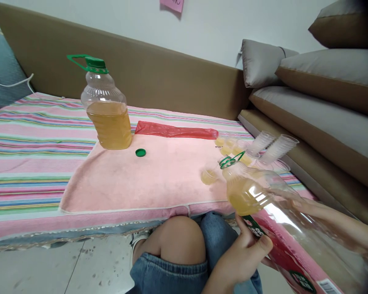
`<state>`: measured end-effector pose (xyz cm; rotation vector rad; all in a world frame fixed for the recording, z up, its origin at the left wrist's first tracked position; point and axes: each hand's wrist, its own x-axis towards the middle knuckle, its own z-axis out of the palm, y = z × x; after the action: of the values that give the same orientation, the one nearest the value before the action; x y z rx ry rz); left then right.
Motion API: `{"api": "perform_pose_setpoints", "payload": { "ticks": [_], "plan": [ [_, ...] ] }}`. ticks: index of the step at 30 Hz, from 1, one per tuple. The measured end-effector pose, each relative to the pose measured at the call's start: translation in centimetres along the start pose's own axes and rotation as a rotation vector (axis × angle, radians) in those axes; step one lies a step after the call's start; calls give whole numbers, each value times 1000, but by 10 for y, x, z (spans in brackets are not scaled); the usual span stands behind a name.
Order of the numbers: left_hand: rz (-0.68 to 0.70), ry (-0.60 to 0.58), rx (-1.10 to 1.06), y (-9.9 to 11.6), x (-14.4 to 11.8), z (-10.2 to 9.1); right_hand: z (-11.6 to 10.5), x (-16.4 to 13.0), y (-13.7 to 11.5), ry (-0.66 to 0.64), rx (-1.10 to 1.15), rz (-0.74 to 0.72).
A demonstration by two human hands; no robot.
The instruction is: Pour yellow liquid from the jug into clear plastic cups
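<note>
Both my hands hold a large clear plastic bottle (pixel 263 196) with a pink label, tipped forward with its open neck toward a small clear cup (pixel 209 175) of yellow liquid on the pink towel (pixel 147 179). Yellow liquid has pooled near the bottle's neck. My left hand (pixel 242 253) supports the bottle from beneath. My right hand (pixel 325 220) grips it from the far side, seen partly through the plastic. A loose green cap (pixel 140 152) lies on the towel. A second bottle (pixel 106 106) with a green cap stands upright, about half full of the yellow liquid.
Several filled small cups (pixel 230 145) stand at the towel's right end beside two stacks of empty cups (pixel 271 147). A red plastic bag (pixel 174 131) lies behind. The striped cloth (pixel 27 155) covers the low surface. Cushions (pixel 319 81) are at right. My knee (pixel 174 241) is below the edge.
</note>
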<state>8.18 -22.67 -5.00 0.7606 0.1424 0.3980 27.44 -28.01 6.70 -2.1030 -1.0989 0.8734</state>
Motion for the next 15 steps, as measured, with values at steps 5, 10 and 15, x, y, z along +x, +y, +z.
{"api": "perform_pose_setpoints", "payload": {
  "ticks": [5,10,15],
  "plan": [
    [186,-8,118,23,-1,1,3,-3,0,-190,411,75],
    [358,-7,68,38,-4,8,17,-16,-5,-123,498,-13],
    [370,23,146,57,-18,9,37,-27,-5,-59,725,-179]
  ]
}}
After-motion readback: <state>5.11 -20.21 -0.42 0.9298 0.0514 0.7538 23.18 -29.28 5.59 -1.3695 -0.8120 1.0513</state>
